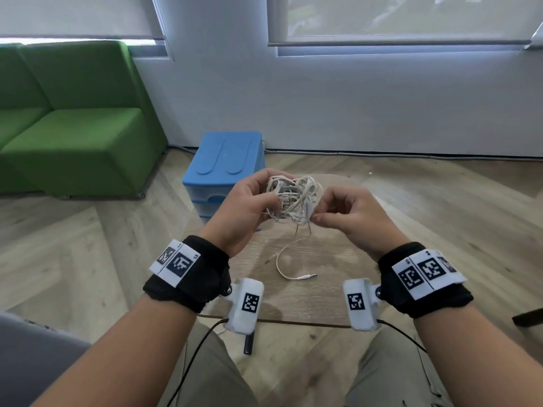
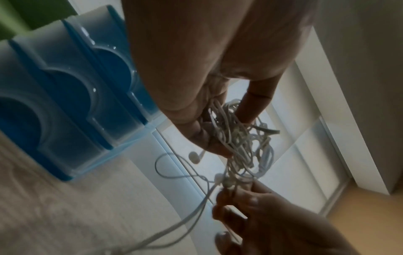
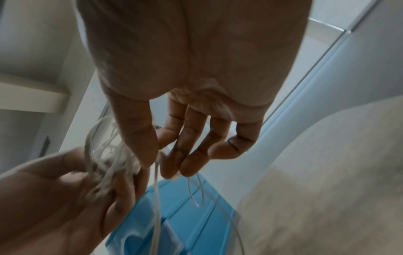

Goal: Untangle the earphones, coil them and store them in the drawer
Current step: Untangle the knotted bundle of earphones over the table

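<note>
A tangled ball of white earphones (image 1: 292, 198) is held up in front of me, above a small round wooden table (image 1: 338, 289). My left hand (image 1: 249, 201) grips the ball from the left, fingers curled round it (image 2: 237, 141). My right hand (image 1: 343, 210) pinches a strand at the ball's lower right edge (image 3: 152, 158). One loose cable end hangs down and its jack plug (image 1: 307, 276) lies on the table. An earbud (image 2: 194, 157) dangles below my left fingers. The blue drawer unit (image 1: 226, 168) stands on the floor beyond the table, drawers shut.
A green sofa (image 1: 70, 118) fills the left side of the room. A white wall with two blinds runs along the back. Wood floor surrounds the table. Black cables run from my wrist cameras down past my knees.
</note>
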Demonstrator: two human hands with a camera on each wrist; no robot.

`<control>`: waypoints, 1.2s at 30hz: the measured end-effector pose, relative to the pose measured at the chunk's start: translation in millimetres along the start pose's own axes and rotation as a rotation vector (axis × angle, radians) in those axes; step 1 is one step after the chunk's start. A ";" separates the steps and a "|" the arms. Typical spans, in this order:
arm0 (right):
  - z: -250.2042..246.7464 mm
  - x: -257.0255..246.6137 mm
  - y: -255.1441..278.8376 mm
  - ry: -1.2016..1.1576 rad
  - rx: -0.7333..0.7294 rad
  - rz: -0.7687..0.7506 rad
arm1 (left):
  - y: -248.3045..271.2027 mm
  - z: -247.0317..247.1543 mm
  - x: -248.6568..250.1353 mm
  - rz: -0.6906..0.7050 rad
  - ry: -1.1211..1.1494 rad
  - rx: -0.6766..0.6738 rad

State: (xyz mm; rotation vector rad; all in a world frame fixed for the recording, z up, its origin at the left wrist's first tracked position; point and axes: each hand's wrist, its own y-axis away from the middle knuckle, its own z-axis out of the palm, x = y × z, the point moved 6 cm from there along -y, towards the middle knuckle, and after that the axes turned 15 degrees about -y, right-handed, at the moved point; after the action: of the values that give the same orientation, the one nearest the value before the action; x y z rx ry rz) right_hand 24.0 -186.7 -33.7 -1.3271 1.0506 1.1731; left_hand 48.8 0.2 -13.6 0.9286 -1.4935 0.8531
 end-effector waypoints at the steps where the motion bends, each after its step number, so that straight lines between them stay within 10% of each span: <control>1: -7.3 -4.8 -1.4 0.001 0.057 -0.021 | 0.5 -0.6 0.8 0.014 -0.031 -0.013; 4: -22.5 -18.6 -7.3 -0.097 0.186 -0.064 | 2.0 -1.2 2.6 0.054 -0.121 -0.064; 13: 17.1 6.0 -14.5 -0.312 -0.179 0.244 | 8.4 2.1 14.2 0.216 -0.375 -0.060; 20: 18.8 7.2 -11.6 -0.283 -0.218 0.145 | 11.1 0.9 9.8 0.343 -0.500 0.019; 36: 0.2 -15.8 -5.8 -0.071 -0.023 -0.149 | 11.9 7.1 -9.8 -0.030 -0.617 0.264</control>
State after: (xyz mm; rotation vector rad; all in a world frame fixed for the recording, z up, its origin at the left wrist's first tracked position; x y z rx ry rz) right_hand 27.4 -186.4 -17.2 -1.3480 0.8745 1.1152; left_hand 35.7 -0.2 -24.3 1.5020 -1.9061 0.7906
